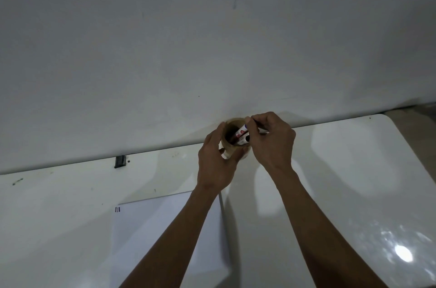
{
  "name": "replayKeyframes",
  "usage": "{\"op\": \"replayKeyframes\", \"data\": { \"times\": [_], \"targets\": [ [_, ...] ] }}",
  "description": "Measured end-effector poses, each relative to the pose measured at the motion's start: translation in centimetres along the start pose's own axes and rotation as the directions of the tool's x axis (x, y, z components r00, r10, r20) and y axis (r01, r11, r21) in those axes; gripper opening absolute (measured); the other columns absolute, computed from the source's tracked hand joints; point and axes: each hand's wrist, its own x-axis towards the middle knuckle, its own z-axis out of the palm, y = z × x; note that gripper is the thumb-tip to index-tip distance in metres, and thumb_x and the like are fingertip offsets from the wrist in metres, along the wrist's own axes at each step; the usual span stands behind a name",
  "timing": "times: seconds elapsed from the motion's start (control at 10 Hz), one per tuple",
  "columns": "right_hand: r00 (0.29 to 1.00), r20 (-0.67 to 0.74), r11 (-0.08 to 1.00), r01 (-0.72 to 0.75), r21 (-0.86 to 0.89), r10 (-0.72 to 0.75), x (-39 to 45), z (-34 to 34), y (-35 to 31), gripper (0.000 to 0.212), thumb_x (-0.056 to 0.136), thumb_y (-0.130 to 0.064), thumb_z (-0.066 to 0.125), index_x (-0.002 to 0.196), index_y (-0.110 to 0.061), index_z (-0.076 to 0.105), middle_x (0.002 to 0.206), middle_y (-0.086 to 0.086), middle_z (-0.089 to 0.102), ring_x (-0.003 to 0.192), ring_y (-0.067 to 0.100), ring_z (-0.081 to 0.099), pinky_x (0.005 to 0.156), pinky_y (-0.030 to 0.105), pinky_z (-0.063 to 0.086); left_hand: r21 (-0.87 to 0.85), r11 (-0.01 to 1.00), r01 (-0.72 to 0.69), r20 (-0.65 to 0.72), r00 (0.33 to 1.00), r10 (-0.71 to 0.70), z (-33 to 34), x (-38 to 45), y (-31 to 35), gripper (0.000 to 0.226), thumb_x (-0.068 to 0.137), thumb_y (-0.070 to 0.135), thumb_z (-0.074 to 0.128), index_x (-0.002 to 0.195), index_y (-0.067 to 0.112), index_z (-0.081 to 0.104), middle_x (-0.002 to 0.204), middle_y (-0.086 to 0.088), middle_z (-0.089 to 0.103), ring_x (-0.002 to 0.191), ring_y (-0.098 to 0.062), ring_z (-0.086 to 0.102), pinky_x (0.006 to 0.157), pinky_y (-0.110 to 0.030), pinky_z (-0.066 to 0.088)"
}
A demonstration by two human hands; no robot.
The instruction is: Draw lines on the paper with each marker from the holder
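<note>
Presently, holder: tan cylindrical cardboard holder (232,146) at the far edge of the glossy white bench (342,181), close against the pale wall (212,40); its open mouth is tipped toward the camera.
Left hand: left hand (215,165) wrapped round the holder's left and near side, thumb along the rim, steadying it.
Right hand: right hand (271,143) just right of the mouth, thumb and fingers pinched narrow on the upper end of a white-barrelled marker with a purple end (243,130).
Pinched marker: lower part inside the holder, top end poking out up and to the right, into the right hand's fingertips.
Second marker: white-barrelled marker with a dark end (243,140) lying just below the first, touching it, roughly parallel; whether the hand touches it too cannot be told.
Key relation: the markers' long axes run from deep in the holder, lower left, up to the right; the right hand sits at the outer end, so a pull along that line looks to be what clears the rim.
Nearer hand: right, already on the marker; left is occupied with the holder.
Paper: white rectangular sheet of paper (151,240) flat on the bench, nearer the person, below and left of the holder and well apart from it, partly under the left forearm.
Marks: three short dark strokes (117,209) at the sheet's far left corner.
Stage, as judged: at least one marker already used, more to go.
</note>
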Motion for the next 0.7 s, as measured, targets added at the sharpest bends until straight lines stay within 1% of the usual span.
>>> {"op": "replayKeyframes", "data": {
  "times": [0.1, 0.2, 0.3, 0.4, 0.5, 0.6, 0.7],
  "targets": [
    [1.0, 0.003, 1.0, -0.005, 0.006, 0.005, -0.1, -0.1, -0.2, 0.012, 0.091, -0.018, 0.076, 0.088, -0.007, 0.074, 0.083, 0.001, 0.078, 0.079, 0.007, 0.07, 0.074, 0.001, 0.047, -0.026, 1.0, 0.014, 0.007, 1.0, -0.014, 0.1, 0.0, -0.2, 0.067, 0.083, 0.023, 0.08, 0.132, 0.05, 0.044, 0.119, 0.039, 0.053, 0.114, 0.019, 0.051, 0.087, -0.006, 0.05],
    [1.0, 0.015, 0.999, -0.018, 0.036, 0.018, -0.1, -0.3, -0.4, 0.011, 0.091, -0.019, 0.075, 0.095, -0.009, 0.075, 0.088, -0.003, 0.077, 0.084, 0.007, 0.071, 0.076, 0.003, 0.05, -0.017, 0.999, 0.031, 0.014, 0.999, -0.031, 0.1, 0.0, -0.1, 0.068, 0.082, 0.024, 0.081, 0.133, 0.05, 0.043, 0.12, 0.034, 0.053, 0.114, 0.018, 0.051, 0.087, -0.007, 0.05],
    [0.999, 0.041, 0.998, -0.034, 0.05, 0.032, -0.2, -0.8, -0.7, 0.017, 0.092, -0.019, 0.074, 0.106, -0.009, 0.075, 0.095, -0.004, 0.077, 0.091, 0.009, 0.071, 0.077, -0.002, 0.045, 0.011, 0.997, 0.071, 0.005, 0.997, -0.071, 0.0, -0.1, 0.4, 0.07, 0.082, 0.025, 0.081, 0.13, 0.055, 0.041, 0.116, 0.039, 0.052, 0.111, 0.023, 0.049, 0.086, -0.01, 0.049],
    [0.997, 0.069, 0.999, -0.027, 0.035, 0.024, -0.1, -1.5, -1.1, 0.025, 0.093, -0.018, 0.074, 0.115, -0.007, 0.074, 0.107, 0.002, 0.078, 0.096, 0.006, 0.067, 0.076, -0.007, 0.039, 0.064, 0.993, 0.095, 0.012, 0.995, -0.096, -0.2, -0.1, 1.0, 0.072, 0.081, 0.028, 0.082, 0.128, 0.062, 0.039, 0.108, 0.05, 0.051, 0.108, 0.018, 0.052, 0.093, -0.029, 0.055],
    [0.995, 0.101, 0.998, -0.027, 0.055, 0.022, 0.1, -1.9, -1.1, 0.03, 0.093, -0.02, 0.073, 0.12, -0.008, 0.072, 0.115, 0.005, 0.077, 0.104, 0.009, 0.068, 0.075, -0.005, 0.043, 0.08, 0.992, 0.097, 0.01, 0.995, -0.098, -0.1, -0.1, 0.9, 0.072, 0.079, 0.031, 0.083, 0.137, 0.05, 0.043, 0.118, 0.041, 0.054, 0.118, -0.001, 0.056, 0.097, -0.043, 0.056],
    [0.992, 0.128, 0.995, -0.036, 0.095, 0.024, 0.1, -2.4, -0.9, 0.033, 0.092, -0.024, 0.074, 0.123, -0.012, 0.072, 0.116, 0.003, 0.075, 0.109, 0.01, 0.067, 0.077, 0.001, 0.05, 0.096, 0.991, 0.094, -0.021, 0.995, -0.092, -0.3, -0.2, 0.8, 0.075, 0.079, 0.032, 0.083, 0.144, 0.032, 0.047, 0.139, 0.015, 0.057, 0.127, -0.011, 0.057, 0.096, -0.042, 0.057],
    [0.994, 0.109, 0.994, -0.027, 0.108, 0.016, -0.4, -2.9, -1.1, 0.032, 0.092, -0.025, 0.074, 0.122, -0.014, 0.072, 0.112, -0.005, 0.071, 0.101, -0.003, 0.062, 0.078, 0.0, 0.05, 0.075, 0.991, 0.109, -0.078, 0.992, -0.103, -0.7, -0.6, 1.6, 0.073, 0.081, 0.034, 0.082, 0.145, 0.033, 0.046, 0.137, 0.012, 0.054, 0.116, -0.007, 0.057, 0.076, -0.018, 0.054]
  ]
}}
